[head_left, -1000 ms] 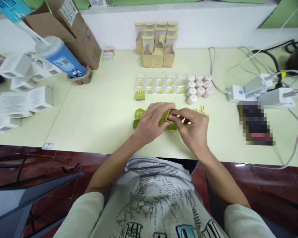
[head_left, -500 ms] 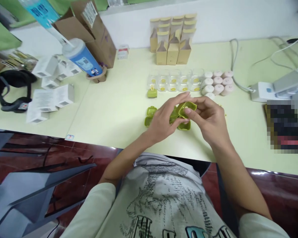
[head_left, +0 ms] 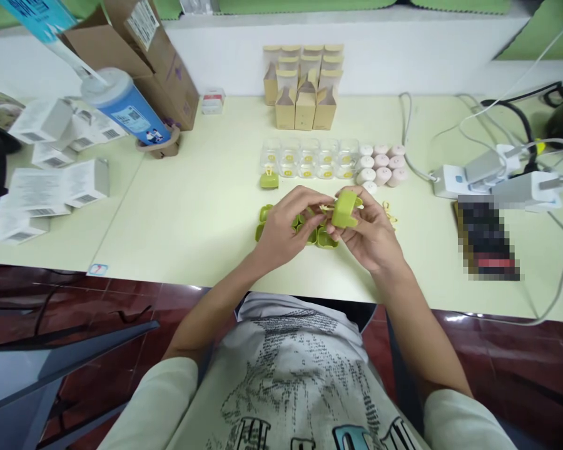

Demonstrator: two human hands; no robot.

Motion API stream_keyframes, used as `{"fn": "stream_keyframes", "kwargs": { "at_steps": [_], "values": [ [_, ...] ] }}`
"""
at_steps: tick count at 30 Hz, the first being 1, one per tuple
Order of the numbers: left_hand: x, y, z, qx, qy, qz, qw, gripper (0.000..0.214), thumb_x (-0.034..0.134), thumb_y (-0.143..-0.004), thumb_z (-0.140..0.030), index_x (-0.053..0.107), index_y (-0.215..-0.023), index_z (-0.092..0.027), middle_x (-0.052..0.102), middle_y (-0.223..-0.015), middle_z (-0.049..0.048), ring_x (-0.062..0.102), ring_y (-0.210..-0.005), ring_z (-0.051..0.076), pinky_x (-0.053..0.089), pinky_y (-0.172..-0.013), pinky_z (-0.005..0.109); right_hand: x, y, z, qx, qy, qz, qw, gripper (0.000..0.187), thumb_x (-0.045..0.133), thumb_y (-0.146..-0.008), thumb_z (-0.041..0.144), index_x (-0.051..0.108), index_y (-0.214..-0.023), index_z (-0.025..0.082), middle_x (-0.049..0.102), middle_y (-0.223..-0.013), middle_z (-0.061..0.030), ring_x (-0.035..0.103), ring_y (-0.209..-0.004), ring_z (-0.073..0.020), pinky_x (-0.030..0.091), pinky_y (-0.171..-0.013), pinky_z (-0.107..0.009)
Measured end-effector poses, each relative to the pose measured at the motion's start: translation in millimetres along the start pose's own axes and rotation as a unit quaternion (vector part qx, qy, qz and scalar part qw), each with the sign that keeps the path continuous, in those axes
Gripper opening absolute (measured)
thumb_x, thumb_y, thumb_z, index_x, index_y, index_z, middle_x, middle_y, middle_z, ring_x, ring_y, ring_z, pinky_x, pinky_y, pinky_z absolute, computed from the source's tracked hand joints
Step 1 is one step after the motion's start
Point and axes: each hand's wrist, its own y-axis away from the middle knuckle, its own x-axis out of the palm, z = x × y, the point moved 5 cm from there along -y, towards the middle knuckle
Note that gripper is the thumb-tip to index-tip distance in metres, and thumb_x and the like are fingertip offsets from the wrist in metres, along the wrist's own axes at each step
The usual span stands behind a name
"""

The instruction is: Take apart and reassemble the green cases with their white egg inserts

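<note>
In my right hand (head_left: 373,234) is a small green plastic cap (head_left: 344,209), turned on its side, with tabs at its rim. The fingers of my left hand (head_left: 286,225) pinch a thin pale-yellow loop (head_left: 327,207) at the cap's left side. Under both hands, more green caps (head_left: 327,237) lie open side up on the table, partly hidden by my left hand. Another green cap (head_left: 269,180) with a yellow loop on top sits farther back. To the right of my right hand lie loose yellow loops (head_left: 389,214).
Behind the hands stand clear plastic cups (head_left: 307,156) in rows and white and pink rolls (head_left: 381,164). Open cardboard boxes (head_left: 304,103) are by the wall. A blue bottle (head_left: 134,115) and white boxes (head_left: 51,187) stand left; a power strip (head_left: 455,181) and cables are right.
The cap in my right hand has turned from its hollow side showing to its outer side. My left fingers now pinch a yellow loop at it. The whole view has shifted slightly right.
</note>
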Motion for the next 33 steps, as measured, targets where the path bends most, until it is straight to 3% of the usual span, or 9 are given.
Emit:
{"fn": "stream_keyframes", "kwargs": {
  "at_steps": [4,8,11,14,17,23,28,33],
  "values": [
    [-4.9,-3,-4,0.024,-0.052,-0.019,0.998,0.02,0.071,-0.118,-0.045,0.082,-0.112,-0.029,0.085,-0.105,0.0037,0.079,-0.09,0.018,0.067,-0.078,0.036,1,0,-1,0.032,-0.005,0.015,0.999,0.056,0.093,-0.09,0.043,0.067,-0.137,0.028,0.077,-0.086,0.0035,0.077,-0.067,-0.018,0.062,-0.054,-0.027],
    [-9.3,-3,-3,-0.019,-0.047,-0.067,0.996,0.034,0.076,-0.115,-0.051,0.079,-0.099,-0.022,0.082,-0.089,0.0012,0.075,-0.078,0.013,0.061,-0.071,0.027,5,0,0,0.034,0.012,0.012,0.999,0.06,0.074,-0.104,0.07,0.07,-0.145,0.027,0.081,-0.097,-0.0032,0.08,-0.068,-0.0206,0.064,-0.055,-0.032],
    [-6.5,-1,0,-0.086,-0.025,-0.065,0.994,0.04,0.072,-0.115,-0.056,0.077,-0.096,-0.021,0.082,-0.088,0.0014,0.074,-0.074,0.012,0.059,-0.068,0.025,9,2,2,-0.004,0.073,0.006,0.997,0.076,0.077,-0.098,0.085,0.065,-0.154,0.035,0.082,-0.105,-0.0029,0.078,-0.067,-0.021,0.066,-0.057,-0.036],
    [-1.2,-1,1,-0.103,0.021,-0.031,0.994,0.043,0.073,-0.114,-0.059,0.076,-0.096,-0.021,0.081,-0.086,0.0009,0.072,-0.073,0.012,0.057,-0.067,0.025,11,4,1,-0.04,0.125,-0.008,0.991,0.072,0.096,-0.089,0.075,0.063,-0.14,0.036,0.079,-0.095,0.0032,0.071,-0.058,-0.0167,0.062,-0.052,-0.032],
    [3.2,-1,6,-0.126,0.051,0.016,0.991,0.051,0.071,-0.113,-0.066,0.072,-0.09,-0.021,0.076,-0.081,0.0012,0.069,-0.073,0.013,0.054,-0.066,0.027,12,3,1,-0.053,0.124,-0.023,0.991,0.063,0.095,-0.09,0.076,0.057,-0.116,0.033,0.074,-0.083,0.0064,0.07,-0.056,-0.0166,0.058,-0.048,-0.03],
    [12.1,2,22,-0.216,0.204,0.077,0.952,0.053,0.074,-0.11,-0.071,0.068,-0.088,-0.023,0.068,-0.077,-0.0005,0.064,-0.066,0.012,0.055,-0.062,0.027,11,1,2,-0.044,0.15,-0.045,0.987,0.069,0.087,-0.088,0.09,0.063,-0.123,0.034,0.073,-0.083,0.0048,0.066,-0.052,-0.0166,0.053,-0.044,-0.032],
    [14.3,2,23,-0.24,0.254,0.06,0.935,0.052,0.082,-0.104,-0.071,0.07,-0.088,-0.023,0.068,-0.079,-0.0002,0.065,-0.069,0.013,0.057,-0.063,0.027,7,1,0,-0.028,0.142,-0.038,0.989,0.062,0.075,-0.097,0.092,0.062,-0.112,0.033,0.071,-0.079,0.0033,0.061,-0.05,-0.0169,0.045,-0.041,-0.032],
    [12.0,2,20,-0.243,0.258,0.039,0.934,0.053,0.084,-0.102,-0.071,0.071,-0.088,-0.022,0.068,-0.08,-0.0003,0.062,-0.069,0.012,0.055,-0.063,0.026,7,2,5,-0.036,0.085,-0.053,0.994,0.057,0.088,-0.094,0.081,0.065,-0.112,0.032,0.073,-0.08,0.0035,0.061,-0.05,-0.0157,0.043,-0.041,-0.03]
  ]
}}
